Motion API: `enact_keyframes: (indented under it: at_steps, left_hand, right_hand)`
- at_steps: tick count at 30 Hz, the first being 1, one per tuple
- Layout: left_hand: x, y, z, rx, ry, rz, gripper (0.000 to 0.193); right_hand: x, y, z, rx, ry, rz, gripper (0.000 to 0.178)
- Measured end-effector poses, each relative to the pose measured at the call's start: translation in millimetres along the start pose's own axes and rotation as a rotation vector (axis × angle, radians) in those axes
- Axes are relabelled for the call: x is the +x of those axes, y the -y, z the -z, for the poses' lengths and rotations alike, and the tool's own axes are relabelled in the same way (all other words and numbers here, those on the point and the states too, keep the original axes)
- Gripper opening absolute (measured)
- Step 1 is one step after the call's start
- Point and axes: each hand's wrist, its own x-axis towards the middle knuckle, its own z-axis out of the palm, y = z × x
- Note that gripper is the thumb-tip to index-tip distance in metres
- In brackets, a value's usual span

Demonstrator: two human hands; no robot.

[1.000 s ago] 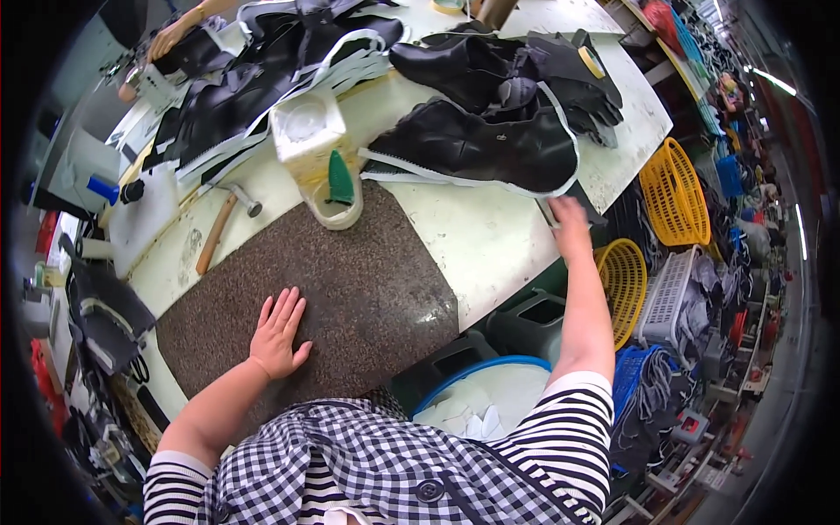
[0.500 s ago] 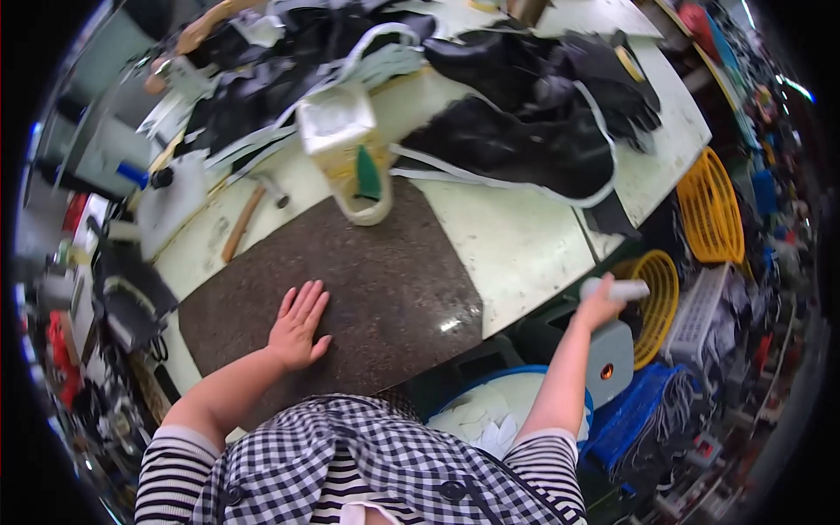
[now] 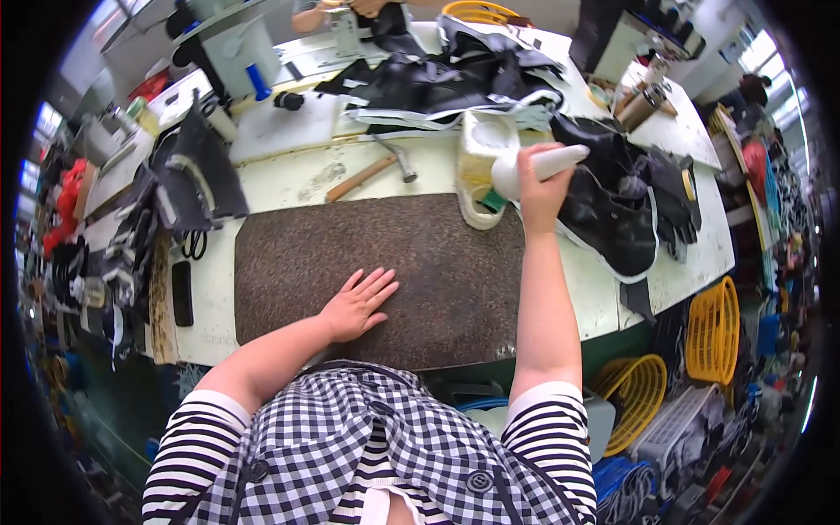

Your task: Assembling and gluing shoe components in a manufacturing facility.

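Observation:
My left hand (image 3: 360,306) lies flat with spread fingers on a dark brown speckled board (image 3: 367,236). My right hand (image 3: 542,188) is wrapped round a white plastic bottle (image 3: 560,160), tilted over the table's far right part. Beside and partly behind that bottle stands a cut-open whitish-yellow plastic jug (image 3: 486,136) with something green inside. Black leather-like pieces with white edging (image 3: 617,223) lie just right of my right forearm. A hammer (image 3: 367,178) with a wooden handle rests beyond the board.
More black pieces (image 3: 437,87) are heaped at the table's far side, where another person's hands (image 3: 372,7) show. Grey-black pieces (image 3: 206,166) hang at the left. Yellow baskets (image 3: 643,398) and a grey crate (image 3: 687,429) stand off the table's right edge.
My right hand has swung up from beside the yellow basket to the plastic jug, bringing the white bottle. My left hand stays flat on the board. The view has shifted.

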Motion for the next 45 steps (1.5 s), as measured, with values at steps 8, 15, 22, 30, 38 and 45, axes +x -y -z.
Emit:
enact_keyframes:
  at_steps: [8, 15, 22, 30, 38, 45]
  left_hand:
    - [-171, 18, -19, -0.148, -0.106, 0.236, 0.059]
    - [-253, -27, -49, -0.591, -0.711, 0.806, 0.02]
    - [-308, -60, -34, -1.108, -0.94, 1.363, 0.041]
    - [-269, 31, 25, -1.163, -0.962, 0.349, 0.013]
    - [-400, 95, 58, -1.182, -0.299, 0.393, 0.048]
    - [-550, 238, 62, -0.635, -1.209, 0.835, 0.019]
  right_hand:
    - [-57, -191, 16, -0.834, 0.276, 0.576, 0.026]
    - [-38, -144, -6, -0.599, 0.132, -0.003, 0.067]
    - [-154, -67, -92, -0.63, -0.157, 0.198, 0.049]
    - [-324, 265, -325, 0.291, 1.114, 0.52, 0.046]
    - [-390, 245, -426, 0.333, 1.304, 0.46, 0.043]
    - [-434, 227, -438, -0.028, 1.282, 0.121, 0.03]
